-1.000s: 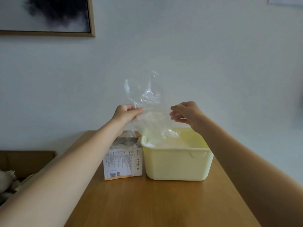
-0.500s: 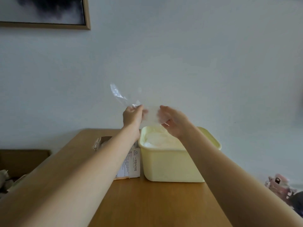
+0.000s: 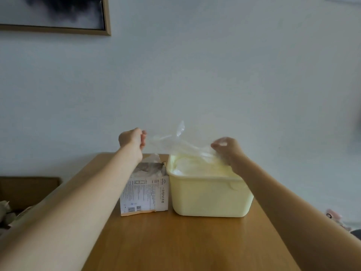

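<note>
Carton point(image 3: 144, 190): a paper pack with small print and a barcode stands on the bench point(image 3: 175, 241), left of the tub and right up against it. Its top is torn open and crumpled clear plastic shows in the mouth.
Tub point(image 3: 209, 198): pale yellow with straight walls and no lid on it. Limp clear plastic pieces are heaped almost to the rim.
Clear plastic film point(image 3: 175, 142): one thin piece in the air, stretched between the two hands above the carton's right edge and the tub's left and middle. Its right end droops to the heap, and one corner stands up.
Left hand point(image 3: 132, 139): above the carton, fingers clenched on the film's left edge.
Right hand point(image 3: 227, 148): over the tub's far right part, fingers pinching the film's right end. The film veils the fingertips.
Counts: one carton, one tub, one film held, two hands. The pieces in the tub blur together and cannot be counted.
Around: a framed dark picture point(image 3: 58, 14) hangs on the wall at upper left. A low brown piece of furniture point(image 3: 27, 188) stands left of the bench. Something small and pink point(image 3: 334, 217) lies low at the right, too blurred to name.
In the way: the left forearm hides the carton's left edge, and the right wrist hides the tub's far right rim.
</note>
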### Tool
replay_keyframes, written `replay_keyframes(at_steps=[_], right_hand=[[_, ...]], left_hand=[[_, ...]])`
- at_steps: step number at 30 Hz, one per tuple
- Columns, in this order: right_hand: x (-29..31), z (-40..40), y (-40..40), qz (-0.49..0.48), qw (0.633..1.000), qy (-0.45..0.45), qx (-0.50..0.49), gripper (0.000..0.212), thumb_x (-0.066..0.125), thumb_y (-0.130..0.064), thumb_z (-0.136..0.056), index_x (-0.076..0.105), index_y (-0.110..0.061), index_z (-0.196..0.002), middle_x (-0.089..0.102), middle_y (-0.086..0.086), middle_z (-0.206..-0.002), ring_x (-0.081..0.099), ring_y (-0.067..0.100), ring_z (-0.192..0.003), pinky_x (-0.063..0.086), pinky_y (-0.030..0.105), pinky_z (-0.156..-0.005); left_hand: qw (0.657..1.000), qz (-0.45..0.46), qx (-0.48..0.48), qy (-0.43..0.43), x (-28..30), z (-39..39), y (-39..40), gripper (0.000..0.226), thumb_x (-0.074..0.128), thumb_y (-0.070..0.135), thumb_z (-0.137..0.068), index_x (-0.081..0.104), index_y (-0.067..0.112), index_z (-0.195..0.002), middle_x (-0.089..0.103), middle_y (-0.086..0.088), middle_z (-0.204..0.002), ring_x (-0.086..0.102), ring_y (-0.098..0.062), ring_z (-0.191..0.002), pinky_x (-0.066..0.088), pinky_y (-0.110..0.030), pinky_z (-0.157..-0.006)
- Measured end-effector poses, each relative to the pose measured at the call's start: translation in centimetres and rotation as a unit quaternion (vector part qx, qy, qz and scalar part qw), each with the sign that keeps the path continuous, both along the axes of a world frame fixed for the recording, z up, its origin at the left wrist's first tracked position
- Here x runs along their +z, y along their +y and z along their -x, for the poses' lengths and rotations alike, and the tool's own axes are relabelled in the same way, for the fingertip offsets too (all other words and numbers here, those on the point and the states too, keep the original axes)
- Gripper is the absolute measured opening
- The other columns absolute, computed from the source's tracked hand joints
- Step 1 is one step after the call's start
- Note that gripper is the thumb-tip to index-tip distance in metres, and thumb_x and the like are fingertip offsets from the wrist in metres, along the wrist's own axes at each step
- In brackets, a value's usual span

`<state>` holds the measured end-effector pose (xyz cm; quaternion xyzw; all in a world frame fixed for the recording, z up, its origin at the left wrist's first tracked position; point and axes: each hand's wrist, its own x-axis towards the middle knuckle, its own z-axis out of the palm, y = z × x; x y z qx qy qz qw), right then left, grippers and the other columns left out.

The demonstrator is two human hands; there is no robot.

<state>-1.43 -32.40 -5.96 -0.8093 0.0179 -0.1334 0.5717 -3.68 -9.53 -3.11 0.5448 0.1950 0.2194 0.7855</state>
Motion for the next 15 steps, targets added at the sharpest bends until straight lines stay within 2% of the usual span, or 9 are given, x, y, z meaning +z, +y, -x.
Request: replay_keyframes(at_steps=[2,3,4,6,8,10,12,14,15], right_hand=[[-0.1,0.0,-1.7,0.142,0.989,0.031,0.022,0.009,0.064,-0.016,-0.087,0.056,-0.017,-0.083,0.053,0.003,-0.068,0.05,0.016,-0.051,0.035,0.021,-0.045],[-0.1,0.0,-2.3,0.222,0.974,0.038,0.031,0.008,0.065,-0.018,-0.087,0.058,-0.018,-0.091,0.053,0.002,-0.073,0.051,0.02,-0.062,0.039,0.024,-0.054],[-0.1,0.0,-2.6,0.288,0.956,0.035,0.041,0.018,0.065,-0.019,-0.086,0.059,-0.017,-0.104,0.053,0.001,-0.078,0.05,0.021,-0.072,0.041,0.026,-0.064],[0.1,0.2,-2.8,0.361,0.931,0.012,0.062,0.035,0.064,-0.019,-0.086,0.054,-0.018,-0.12,0.049,-0.004,-0.073,0.048,0.02,-0.08,0.038,0.026,-0.074],[0.3,0.1,-2.8,0.386,0.919,-0.012,0.078,0.041,0.062,-0.019,-0.087,0.05,-0.021,-0.126,0.045,-0.005,-0.063,0.047,0.02,-0.076,0.038,0.027,-0.072],[0.2,-0.1,-2.8,0.39,0.917,-0.032,0.077,0.043,0.061,-0.019,-0.088,0.048,-0.024,-0.129,0.045,-0.006,-0.062,0.047,0.02,-0.076,0.04,0.029,-0.073],[0.0,-0.3,-2.7,0.39,0.917,-0.031,0.074,0.045,0.06,-0.021,-0.088,0.046,-0.025,-0.131,0.046,-0.007,-0.065,0.049,0.019,-0.08,0.043,0.031,-0.078],[-0.2,-0.3,-2.8,0.423,0.903,-0.013,0.075,0.047,0.06,-0.023,-0.089,0.043,-0.025,-0.133,0.054,-0.002,-0.078,0.054,0.022,-0.086,0.047,0.034,-0.082],[-0.4,-0.5,-3.1,0.455,0.888,0.0,0.068,0.049,0.059,-0.023,-0.089,0.04,-0.025,-0.134,0.057,0.003,-0.089,0.056,0.024,-0.092,0.047,0.035,-0.083]], left_hand=[[0.994,-0.1,0.034,0.006,0.3,-0.6,0.8,0.025,0.039,-0.001,-0.089,0.05,0.012,-0.071,0.057,-0.007,-0.082,0.047,-0.01,-0.059,0.038,-0.02,-0.055],[0.988,-0.15,0.039,-0.003,0.4,-0.8,0.6,0.021,0.04,0.0,-0.089,0.051,0.012,-0.075,0.057,-0.008,-0.088,0.049,-0.015,-0.066,0.039,-0.024,-0.06],[0.981,-0.189,0.028,-0.02,0.5,-0.9,-0.1,0.016,0.041,0.002,-0.089,0.051,0.013,-0.083,0.057,-0.008,-0.094,0.05,-0.017,-0.073,0.04,-0.025,-0.064],[0.966,-0.246,-0.038,-0.066,0.7,-1.0,-2.4,0.016,0.044,0.004,-0.091,0.053,0.014,-0.099,0.056,-0.006,-0.1,0.05,-0.015,-0.08,0.04,-0.021,-0.064],[0.918,-0.347,-0.15,-0.121,0.9,-0.8,-4.9,0.025,0.046,0.0,-0.091,0.057,0.01,-0.111,0.056,-0.004,-0.104,0.051,-0.012,-0.086,0.04,-0.012,-0.06],[0.818,-0.472,-0.305,-0.124,0.6,-0.8,-7.1,0.029,0.049,-0.001,-0.091,0.059,0.005,-0.117,0.059,-0.006,-0.111,0.054,-0.008,-0.086,0.041,-0.006,-0.062],[0.677,-0.6,-0.425,-0.04,-0.4,-1.1,-8.3,0.029,0.055,0.009,-0.092,0.061,0.011,-0.12,0.06,-0.004,-0.122,0.058,-0.009,-0.099,0.044,-0.014,-0.081],[0.545,-0.693,-0.467,0.06,-1.6,-1.5,-8.7,0.03,0.055,0.016,-0.093,0.06,0.018,-0.123,0.057,-0.001,-0.131,0.052,-0.014,-0.12,0.039,-0.024,-0.098],[0.503,-0.72,-0.467,0.101,-2.2,-1.7,-8.9,0.032,0.051,0.015,-0.095,0.058,0.019,-0.126,0.054,0.0,-0.134,0.049,-0.016,-0.124,0.038,-0.027,-0.102]])
